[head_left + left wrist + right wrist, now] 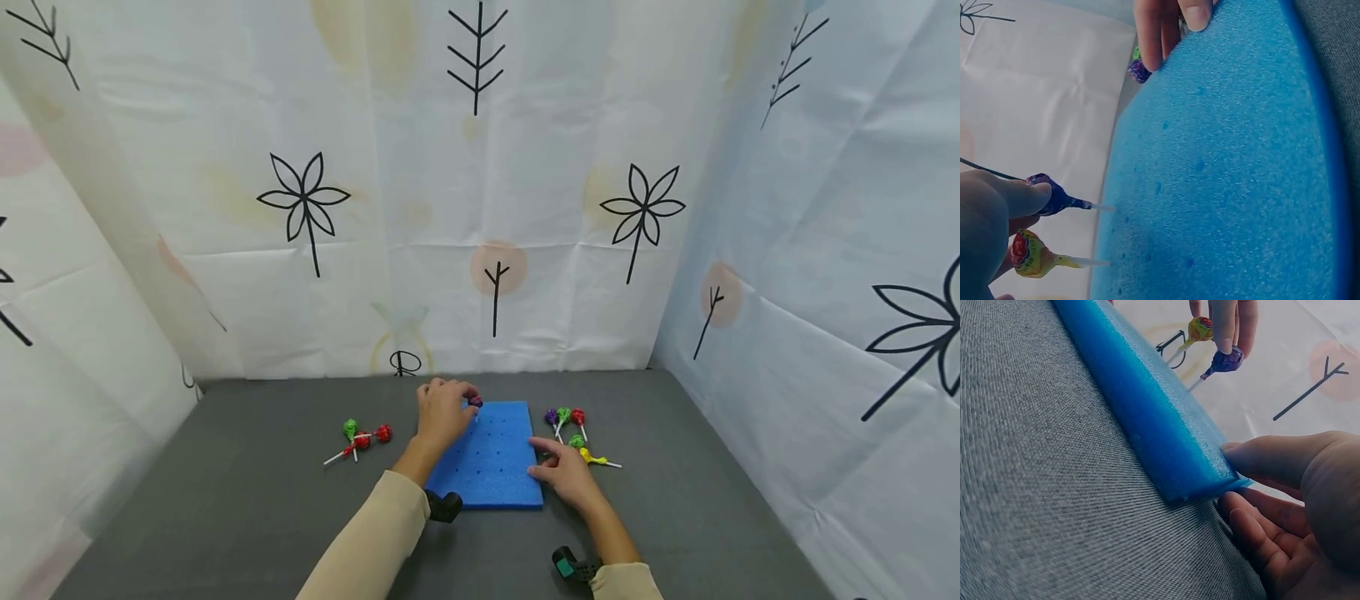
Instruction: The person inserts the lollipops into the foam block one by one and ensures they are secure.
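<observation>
Over the far left part of the blue foam board (pixel 487 487), my left hand (pixel 442 410) pinches a purple-wrapped lollipop (pixel 1047 197) by its head between thumb and finger. The lollipop's white stick reaches down to the board's surface. Close beside it, a yellow-and-red lollipop (pixel 1034 255) has its stick at the board too; in the head view the hand hides it. My right hand (pixel 562 471) rests at the board's right edge, its thumb (pixel 1260 456) touching the top near a corner and its fingers beside the edge. Small holes dot the board.
Left of the board lie a green lollipop (pixel 350 428) and red lollipops (pixel 384 432). Right of it, near my right hand, lie several more, among them a purple lollipop (pixel 551 416) and a yellow lollipop (pixel 587 457). A patterned white curtain (pixel 420 208) surrounds the grey table (pixel 247 508).
</observation>
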A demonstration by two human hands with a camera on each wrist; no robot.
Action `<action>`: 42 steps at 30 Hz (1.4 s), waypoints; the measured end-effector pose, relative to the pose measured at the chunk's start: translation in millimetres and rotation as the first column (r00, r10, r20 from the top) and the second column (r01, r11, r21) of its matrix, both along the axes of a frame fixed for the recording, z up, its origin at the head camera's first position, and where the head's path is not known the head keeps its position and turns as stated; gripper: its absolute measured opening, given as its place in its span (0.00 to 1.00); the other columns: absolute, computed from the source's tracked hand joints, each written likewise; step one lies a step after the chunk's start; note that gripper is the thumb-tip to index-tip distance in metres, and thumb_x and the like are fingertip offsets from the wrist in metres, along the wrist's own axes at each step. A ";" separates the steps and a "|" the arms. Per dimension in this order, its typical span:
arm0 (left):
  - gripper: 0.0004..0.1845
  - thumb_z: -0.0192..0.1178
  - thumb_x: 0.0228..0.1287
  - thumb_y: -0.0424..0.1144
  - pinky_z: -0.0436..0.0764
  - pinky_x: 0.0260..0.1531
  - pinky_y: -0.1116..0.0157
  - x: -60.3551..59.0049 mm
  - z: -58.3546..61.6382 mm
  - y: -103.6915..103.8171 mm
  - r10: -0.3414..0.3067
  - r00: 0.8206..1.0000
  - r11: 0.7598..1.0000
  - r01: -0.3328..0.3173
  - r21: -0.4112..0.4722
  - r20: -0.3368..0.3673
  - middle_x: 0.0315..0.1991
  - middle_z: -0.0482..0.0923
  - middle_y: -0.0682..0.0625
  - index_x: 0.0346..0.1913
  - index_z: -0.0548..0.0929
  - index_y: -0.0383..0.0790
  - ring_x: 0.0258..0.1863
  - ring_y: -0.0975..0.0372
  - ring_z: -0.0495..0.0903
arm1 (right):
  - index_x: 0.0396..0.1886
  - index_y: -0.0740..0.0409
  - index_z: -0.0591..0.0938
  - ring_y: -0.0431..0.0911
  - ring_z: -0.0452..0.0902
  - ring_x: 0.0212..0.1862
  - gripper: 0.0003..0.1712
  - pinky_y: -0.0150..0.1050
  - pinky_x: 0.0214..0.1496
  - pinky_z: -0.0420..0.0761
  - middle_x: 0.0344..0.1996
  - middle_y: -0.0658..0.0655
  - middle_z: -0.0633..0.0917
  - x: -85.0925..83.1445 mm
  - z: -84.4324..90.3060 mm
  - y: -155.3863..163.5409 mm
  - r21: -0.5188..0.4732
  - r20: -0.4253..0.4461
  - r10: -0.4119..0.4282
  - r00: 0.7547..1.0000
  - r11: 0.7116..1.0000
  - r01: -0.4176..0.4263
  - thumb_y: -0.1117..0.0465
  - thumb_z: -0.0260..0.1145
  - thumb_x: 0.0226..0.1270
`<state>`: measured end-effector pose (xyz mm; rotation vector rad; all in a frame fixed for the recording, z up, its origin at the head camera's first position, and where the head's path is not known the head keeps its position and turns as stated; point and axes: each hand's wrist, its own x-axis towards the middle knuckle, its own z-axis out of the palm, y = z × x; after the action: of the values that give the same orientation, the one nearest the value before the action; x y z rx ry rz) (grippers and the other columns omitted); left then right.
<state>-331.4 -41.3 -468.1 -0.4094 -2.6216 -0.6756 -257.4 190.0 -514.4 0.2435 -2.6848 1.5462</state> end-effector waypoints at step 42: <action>0.10 0.69 0.57 0.31 0.76 0.45 0.51 16.5 -6.5 -80.1 0.011 1.000 0.925 -0.015 0.379 0.013 0.42 0.83 0.44 0.43 0.86 0.37 0.44 0.51 0.79 | 0.59 0.61 0.80 0.44 0.74 0.32 0.26 0.36 0.30 0.73 0.47 0.59 0.81 -1.6 -4.5 -0.8 0.022 0.010 -0.014 1.000 1.000 0.013 0.68 0.72 0.59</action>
<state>-315.0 -121.4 -474.6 -0.2694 -2.4197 -1.1549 -259.0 189.2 -518.9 0.2181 -2.7072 1.5190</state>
